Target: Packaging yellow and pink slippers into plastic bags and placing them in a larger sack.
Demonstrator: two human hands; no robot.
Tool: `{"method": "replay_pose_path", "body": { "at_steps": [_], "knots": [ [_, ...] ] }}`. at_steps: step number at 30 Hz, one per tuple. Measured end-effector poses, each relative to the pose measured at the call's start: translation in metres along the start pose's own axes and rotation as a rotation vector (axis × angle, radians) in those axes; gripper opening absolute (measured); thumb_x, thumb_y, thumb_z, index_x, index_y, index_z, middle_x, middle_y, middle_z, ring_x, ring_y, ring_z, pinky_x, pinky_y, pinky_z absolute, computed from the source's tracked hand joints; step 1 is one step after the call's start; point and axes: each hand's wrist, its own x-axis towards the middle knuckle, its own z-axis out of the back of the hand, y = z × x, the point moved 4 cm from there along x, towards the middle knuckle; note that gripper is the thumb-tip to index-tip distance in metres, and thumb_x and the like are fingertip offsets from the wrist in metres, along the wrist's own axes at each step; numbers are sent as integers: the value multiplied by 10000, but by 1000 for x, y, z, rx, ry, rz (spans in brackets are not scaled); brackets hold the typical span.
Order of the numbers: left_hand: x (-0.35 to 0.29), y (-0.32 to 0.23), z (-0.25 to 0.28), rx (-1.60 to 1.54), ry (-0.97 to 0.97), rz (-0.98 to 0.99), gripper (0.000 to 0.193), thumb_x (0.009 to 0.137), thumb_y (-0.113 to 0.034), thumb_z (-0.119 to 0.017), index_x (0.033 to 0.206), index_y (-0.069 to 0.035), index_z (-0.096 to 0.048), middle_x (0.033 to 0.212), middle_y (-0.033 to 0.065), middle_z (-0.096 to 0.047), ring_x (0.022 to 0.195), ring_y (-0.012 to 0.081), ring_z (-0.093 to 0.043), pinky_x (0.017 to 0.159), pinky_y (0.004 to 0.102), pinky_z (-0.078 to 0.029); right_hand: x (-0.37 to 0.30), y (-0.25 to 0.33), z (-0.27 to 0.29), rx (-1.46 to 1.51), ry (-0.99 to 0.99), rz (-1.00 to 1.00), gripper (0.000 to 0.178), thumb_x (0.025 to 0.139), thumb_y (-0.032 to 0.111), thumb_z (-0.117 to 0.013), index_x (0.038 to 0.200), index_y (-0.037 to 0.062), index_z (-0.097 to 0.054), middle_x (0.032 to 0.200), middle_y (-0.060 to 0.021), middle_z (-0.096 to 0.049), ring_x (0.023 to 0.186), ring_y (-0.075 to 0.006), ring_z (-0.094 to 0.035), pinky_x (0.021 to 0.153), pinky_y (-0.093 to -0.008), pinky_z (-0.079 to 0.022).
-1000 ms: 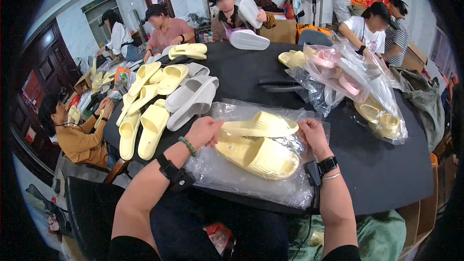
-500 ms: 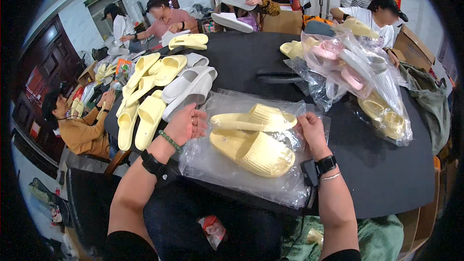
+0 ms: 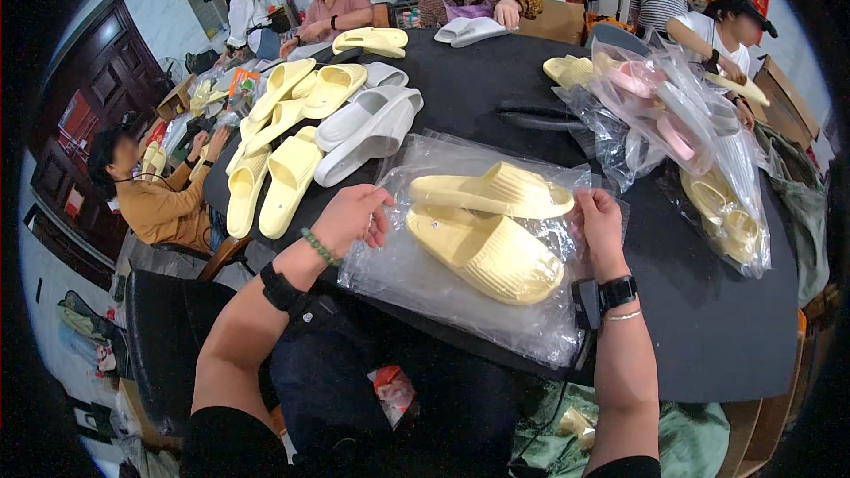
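Observation:
Two pale yellow slippers (image 3: 485,228) lie side by side on a clear plastic bag (image 3: 416,283) spread over the black table (image 3: 708,336) in front of me. My left hand (image 3: 352,219) pinches the bag's left edge, beside the slippers' heels. My right hand (image 3: 599,222) grips the bag's right edge, touching the toe end of the upper slipper. A bead bracelet and black watch sit on my left wrist, a black watch on my right.
A row of loose yellow and white slippers (image 3: 310,133) lies at the table's left. Bagged pink and yellow slippers (image 3: 682,142) pile up at the right. Several people sit around the far side; one in an orange top (image 3: 159,204) sits low at the left.
My head has dropped closer to the table. Both hands stay at the bag's edges; the left hand has slid slightly down along the left edge.

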Motion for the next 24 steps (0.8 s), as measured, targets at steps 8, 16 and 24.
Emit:
{"method": "replay_pose_path", "body": {
  "at_steps": [8, 16, 24],
  "knots": [
    [-6, -23, 4, -139, 140, 135, 385, 976, -376, -515, 1060, -8, -587, 766, 121, -652, 566, 250, -655, 501, 308, -531, -1, -2, 3, 29, 9, -24, 230, 984, 209, -568, 864, 14, -590, 672, -36, -596, 458, -87, -508, 434, -234, -401],
    [43, -39, 7, 89, 185, 194, 355, 964, -353, -546, 1109, -29, -557, 804, 105, -626, 697, 256, -681, 557, 318, -524, -8, 6, -5, 89, -53, -51, 223, 980, 204, -559, 914, 3, -628, 672, -56, -615, 459, -92, -525, 423, -247, -402],
    [51, -26, 12, -602, 381, -31, 392, 1025, -316, -438, 1275, -26, -525, 1016, 179, -673, 843, 289, -682, 714, 333, -568, 0, 4, 14, -151, -131, 35, 233, 963, 208, -578, 930, -17, -629, 701, -74, -664, 503, -108, -586, 441, -261, -464]
  ]
}}
